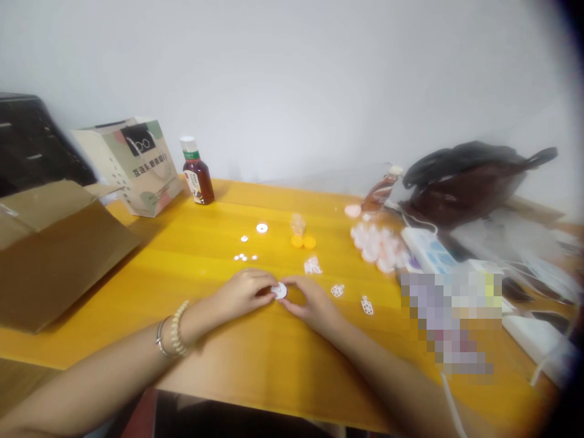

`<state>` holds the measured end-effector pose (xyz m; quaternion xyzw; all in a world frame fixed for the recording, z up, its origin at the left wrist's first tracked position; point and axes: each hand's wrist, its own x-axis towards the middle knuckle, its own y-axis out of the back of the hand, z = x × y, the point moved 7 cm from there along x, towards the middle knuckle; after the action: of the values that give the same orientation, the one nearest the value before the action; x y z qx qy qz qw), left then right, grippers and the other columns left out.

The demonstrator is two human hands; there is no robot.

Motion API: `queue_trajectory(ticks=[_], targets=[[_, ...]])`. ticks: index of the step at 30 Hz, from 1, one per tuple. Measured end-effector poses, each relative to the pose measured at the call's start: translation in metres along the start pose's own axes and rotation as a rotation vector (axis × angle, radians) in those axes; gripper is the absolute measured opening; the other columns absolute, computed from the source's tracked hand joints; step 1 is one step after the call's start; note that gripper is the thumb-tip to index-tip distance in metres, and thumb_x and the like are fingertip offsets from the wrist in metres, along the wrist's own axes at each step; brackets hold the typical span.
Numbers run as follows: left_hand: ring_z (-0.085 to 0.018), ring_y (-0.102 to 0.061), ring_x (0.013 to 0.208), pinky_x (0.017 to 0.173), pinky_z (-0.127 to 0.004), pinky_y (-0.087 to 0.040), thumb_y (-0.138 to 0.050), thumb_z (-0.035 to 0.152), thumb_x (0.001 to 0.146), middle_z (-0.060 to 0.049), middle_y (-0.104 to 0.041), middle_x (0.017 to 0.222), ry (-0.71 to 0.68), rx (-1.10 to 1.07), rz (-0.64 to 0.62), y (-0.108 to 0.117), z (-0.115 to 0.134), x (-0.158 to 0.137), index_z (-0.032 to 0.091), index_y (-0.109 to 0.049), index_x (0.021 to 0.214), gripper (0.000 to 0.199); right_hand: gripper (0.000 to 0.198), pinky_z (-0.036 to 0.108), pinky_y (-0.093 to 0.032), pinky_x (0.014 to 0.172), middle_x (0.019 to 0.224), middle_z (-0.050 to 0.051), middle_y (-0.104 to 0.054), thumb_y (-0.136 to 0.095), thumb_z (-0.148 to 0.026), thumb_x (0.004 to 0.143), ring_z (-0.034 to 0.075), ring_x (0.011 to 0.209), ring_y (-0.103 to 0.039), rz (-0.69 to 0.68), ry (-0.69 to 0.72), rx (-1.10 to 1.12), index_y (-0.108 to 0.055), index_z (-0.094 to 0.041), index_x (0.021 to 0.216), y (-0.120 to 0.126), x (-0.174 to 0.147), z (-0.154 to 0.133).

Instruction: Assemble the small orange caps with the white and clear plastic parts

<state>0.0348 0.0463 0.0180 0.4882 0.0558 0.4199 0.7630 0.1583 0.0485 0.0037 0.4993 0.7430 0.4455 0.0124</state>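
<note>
Between my two hands is a small round white disc (280, 291), its fine detail too blurred to read. My left hand (249, 292), with bracelets at the wrist, pinches the disc's left edge. The fingertips of my right hand (310, 302) close on its right edge. Beyond the hands lie a white ring (261, 228), a small white piece (244, 239) and several tiny white pieces (243, 258). Two orange round pieces (303, 242) sit by a clear peach-coloured piece (298, 224). White patterned cut-outs (337, 291) rest right of my right hand, another (367, 305) farther right.
A cardboard box (59, 261) stands at the left, before a paper bag (137, 164) and a dark red bottle (198, 176). Rightward are a cluster of pale round pieces (378, 243), another bottle (381, 191), a dark bag (469, 182) and white power strips (538, 340) with cables.
</note>
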Motion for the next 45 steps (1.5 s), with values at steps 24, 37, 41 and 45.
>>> queue_trajectory(ticks=[24,37,41,45], targets=[[-0.015,-0.062,0.092,0.1,-0.041,-0.032,-0.043,0.026,0.09,-0.004,-0.066,0.107,-0.165,0.254,-0.016,-0.007,0.002,-0.006,0.023,-0.057,0.111,0.026,0.009,0.031,-0.046,0.073,0.097,0.004,-0.069,-0.056,-0.022,0.082,0.017,0.084,-0.064,0.031,0.174,-0.233,-0.063,-0.023,0.089,-0.001,-0.002,-0.005],[-0.017,-0.059,0.096,0.095,-0.039,-0.037,-0.035,0.018,0.091,-0.009,-0.063,0.106,-0.26,0.534,-0.102,-0.017,0.014,-0.011,0.014,-0.055,0.109,0.027,0.015,0.032,-0.047,0.072,0.091,0.008,-0.065,-0.046,-0.018,0.087,0.018,0.081,-0.059,-0.041,0.263,-0.442,-0.06,-0.017,0.093,-0.01,-0.003,-0.017],[-0.018,-0.058,0.095,0.093,-0.039,-0.038,-0.036,0.017,0.091,-0.011,-0.063,0.102,-0.281,0.568,-0.078,-0.019,0.017,-0.012,0.012,-0.056,0.106,0.026,0.013,0.034,-0.048,0.073,0.092,0.009,-0.065,-0.047,-0.017,0.086,0.019,0.083,-0.059,-0.015,0.268,-0.43,-0.06,-0.017,0.091,-0.01,-0.003,-0.018],[-0.016,-0.058,0.091,0.089,-0.035,-0.04,-0.041,0.021,0.089,-0.007,-0.063,0.099,-0.233,0.431,-0.065,-0.005,0.015,-0.007,0.017,-0.058,0.104,0.023,0.008,0.033,-0.049,0.075,0.091,0.007,-0.066,-0.052,-0.019,0.084,0.018,0.083,-0.061,0.063,0.244,-0.324,-0.059,-0.019,0.086,-0.006,-0.005,-0.012]])
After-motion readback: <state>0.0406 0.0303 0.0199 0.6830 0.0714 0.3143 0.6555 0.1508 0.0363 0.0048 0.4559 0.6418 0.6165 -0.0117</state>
